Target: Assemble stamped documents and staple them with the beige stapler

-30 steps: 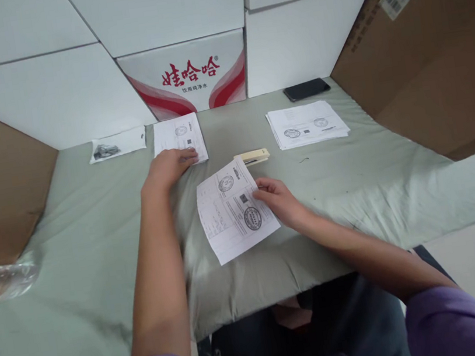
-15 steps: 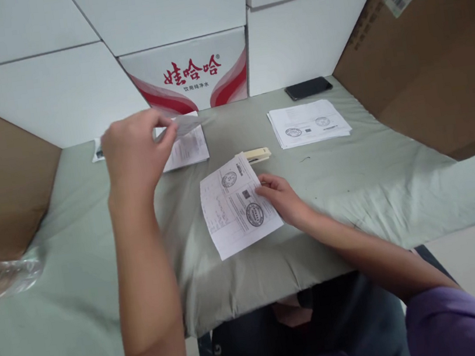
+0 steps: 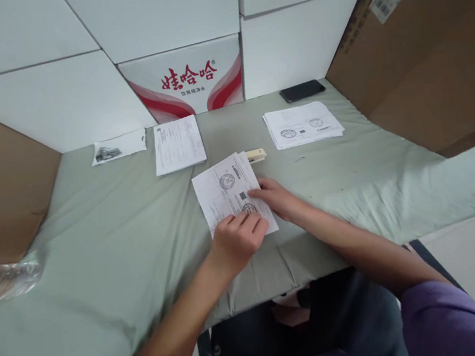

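Passage: pale-green cloth surface, upper centre, between white left paper stack and white right paper stack. Obstacles: white stamped paper sheets, centre; cream oblong stapler, centre.

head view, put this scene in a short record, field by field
held papers: printed, stamped, more than one sheet
right hand: holds their right edge
left hand: curled over their near side, grip unclear
stapler: cream, partly hidden by the held papers
left stack: printed sheets
right stack: stamped sheets
phone: dark, beyond the right stack
plastic packet: left of the left stack
cloth: pale green, under the stacks
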Available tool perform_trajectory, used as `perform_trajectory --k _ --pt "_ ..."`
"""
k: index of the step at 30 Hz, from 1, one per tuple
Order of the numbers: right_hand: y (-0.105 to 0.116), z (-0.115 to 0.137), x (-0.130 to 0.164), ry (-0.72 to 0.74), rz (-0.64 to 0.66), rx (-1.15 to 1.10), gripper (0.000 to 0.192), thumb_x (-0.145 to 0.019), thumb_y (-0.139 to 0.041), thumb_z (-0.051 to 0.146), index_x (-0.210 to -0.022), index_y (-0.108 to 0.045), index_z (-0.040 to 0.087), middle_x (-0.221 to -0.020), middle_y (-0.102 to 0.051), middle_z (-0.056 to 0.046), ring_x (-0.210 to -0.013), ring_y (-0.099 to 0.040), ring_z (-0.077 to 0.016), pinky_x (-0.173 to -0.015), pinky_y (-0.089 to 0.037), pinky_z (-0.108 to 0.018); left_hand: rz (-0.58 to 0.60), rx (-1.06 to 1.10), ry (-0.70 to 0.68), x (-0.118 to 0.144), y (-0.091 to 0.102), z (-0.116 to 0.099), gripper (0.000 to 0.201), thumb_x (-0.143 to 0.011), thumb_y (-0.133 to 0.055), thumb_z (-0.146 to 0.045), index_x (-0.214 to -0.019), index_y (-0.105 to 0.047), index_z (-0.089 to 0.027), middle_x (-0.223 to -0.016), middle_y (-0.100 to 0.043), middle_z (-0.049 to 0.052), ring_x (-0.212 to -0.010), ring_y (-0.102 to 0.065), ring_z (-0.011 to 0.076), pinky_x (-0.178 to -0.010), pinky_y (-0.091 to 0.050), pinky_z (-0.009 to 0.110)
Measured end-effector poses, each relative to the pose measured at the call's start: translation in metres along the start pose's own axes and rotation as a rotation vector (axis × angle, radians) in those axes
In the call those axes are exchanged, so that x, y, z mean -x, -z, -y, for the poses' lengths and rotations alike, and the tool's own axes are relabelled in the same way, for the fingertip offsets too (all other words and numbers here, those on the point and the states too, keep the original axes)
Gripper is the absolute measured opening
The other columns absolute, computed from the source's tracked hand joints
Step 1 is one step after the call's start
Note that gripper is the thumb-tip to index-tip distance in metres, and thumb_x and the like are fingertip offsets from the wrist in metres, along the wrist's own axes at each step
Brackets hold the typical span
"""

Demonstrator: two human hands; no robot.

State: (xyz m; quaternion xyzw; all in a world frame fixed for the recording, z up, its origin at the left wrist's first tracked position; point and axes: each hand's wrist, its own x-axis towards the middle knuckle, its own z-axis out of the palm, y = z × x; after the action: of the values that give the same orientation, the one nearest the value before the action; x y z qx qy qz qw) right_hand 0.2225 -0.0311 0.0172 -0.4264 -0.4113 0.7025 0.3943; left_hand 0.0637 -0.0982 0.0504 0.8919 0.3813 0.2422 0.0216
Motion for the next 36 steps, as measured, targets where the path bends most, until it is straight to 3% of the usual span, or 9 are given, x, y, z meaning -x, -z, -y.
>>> perform_trajectory --k 3,6,8,10,13,16,25,32,36 --pt "0.001 0.004 0.001 0.108 0.025 0.087 0.028 -0.074 -0.075 0.033 -0.097 -0.072 0.017 -0.096 -0.076 -0.006 -0.089 -0.069 -0.0213 -0.082 -0.055 -0.036 -0.143 0.148 0.081 0.006 0.003 0.018 0.015 -0.088 -0.071 -0.041 -0.095 -0.071 -0.028 -0.098 -0.076 0.009 -0.093 -0.071 0.0277 -0.075 -0.053 0.041" --pt "0.001 0.014 0.008 0.232 0.05 0.091 0.032 -0.079 -0.074 0.04 -0.104 -0.073 0.02 -0.099 -0.075 -0.005 -0.093 -0.07 -0.0223 -0.085 -0.055 -0.037 -0.449 0.387 0.489 0.007 0.009 0.043 0.049 -0.083 -0.076 -0.049 -0.126 -0.064 -0.029 -0.136 -0.066 0.011 -0.131 -0.057 0.0316 -0.105 -0.049 0.048" --pt "0.001 0.022 0.015 0.311 0.035 0.122 0.033 -0.084 -0.072 0.044 -0.108 -0.073 0.022 -0.103 -0.075 -0.006 -0.099 -0.07 -0.0237 -0.089 -0.055 -0.039 -0.572 0.684 0.737 0.007 0.011 0.057 0.058 -0.086 -0.072 -0.055 -0.136 -0.057 -0.03 -0.145 -0.06 0.011 -0.138 -0.053 0.0299 -0.107 -0.05 0.046" --pt "0.002 0.027 0.022 0.385 0.015 0.183 0.032 -0.087 -0.07 0.045 -0.11 -0.073 0.024 -0.107 -0.074 -0.006 -0.104 -0.069 -0.0248 -0.093 -0.055 -0.041 -0.558 1.009 0.836 0.005 0.009 0.065 0.054 -0.09 -0.065 -0.06 -0.132 -0.06 -0.027 -0.139 -0.065 0.012 -0.133 -0.059 0.029 -0.103 -0.054 0.044" --pt "0.003 0.03 0.03 0.46 0.011 0.263 0.029 -0.09 -0.068 0.045 -0.112 -0.072 0.026 -0.111 -0.073 -0.006 -0.108 -0.067 -0.026 -0.096 -0.054 -0.043 -0.545 1.207 0.789 0.003 0.004 0.064 0.042 -0.089 -0.067 -0.058 -0.113 -0.071 -0.023 -0.118 -0.075 0.011 -0.121 -0.067 0.0289 -0.102 -0.055 0.043" --pt "0.003 0.027 0.032 0.483 -0.002 0.306 0.032 -0.091 -0.067 0.046 -0.116 -0.071 0.026 -0.112 -0.072 -0.007 -0.109 -0.066 -0.0268 -0.097 -0.054 -0.044 -0.642 1.109 0.726 0.002 0.002 0.057 0.033 -0.087 -0.072 -0.052 -0.105 -0.074 -0.025 -0.111 -0.077 0.007 -0.119 -0.068 0.027 -0.103 -0.054 0.041" --pt "0.006 0.018 0.022 0.516 -0.052 0.342 0.032 -0.085 -0.069 0.052 -0.101 -0.073 0.024 -0.098 -0.073 -0.006 -0.096 -0.067 -0.0261 -0.089 -0.055 -0.043 -0.622 1.063 0.625 0.005 -0.014 0.058 0.051 -0.08 -0.078 -0.058 -0.12 -0.068 -0.029 -0.12 -0.074 0.008 -0.12 -0.068 0.027 -0.105 -0.054 0.041" --pt "0.007 0.004 0.02 0.572 -0.165 0.3 0.031 -0.086 -0.067 0.054 -0.09 -0.076 0.025 -0.093 -0.073 -0.005 -0.092 -0.068 -0.026 -0.087 -0.055 -0.042 -0.647 1.018 0.678 0.011 -0.017 0.065 0.054 -0.074 -0.082 -0.058 -0.116 -0.069 -0.026 -0.111 -0.077 0.009 -0.111 -0.072 0.027 -0.097 -0.058 0.04" --pt "0.007 0.008 0.022 0.59 -0.176 0.302 0.032 -0.087 -0.065 0.056 -0.09 -0.076 0.026 -0.094 -0.072 -0.006 -0.094 -0.067 -0.0257 -0.09 -0.055 -0.043 -0.476 1.059 0.735 0.016 -0.019 0.081 0.049 -0.072 -0.083 -0.058 -0.108 -0.072 -0.026 -0.102 -0.079 0.007 -0.102 -0.074 0.0276 -0.093 -0.059 0.042"
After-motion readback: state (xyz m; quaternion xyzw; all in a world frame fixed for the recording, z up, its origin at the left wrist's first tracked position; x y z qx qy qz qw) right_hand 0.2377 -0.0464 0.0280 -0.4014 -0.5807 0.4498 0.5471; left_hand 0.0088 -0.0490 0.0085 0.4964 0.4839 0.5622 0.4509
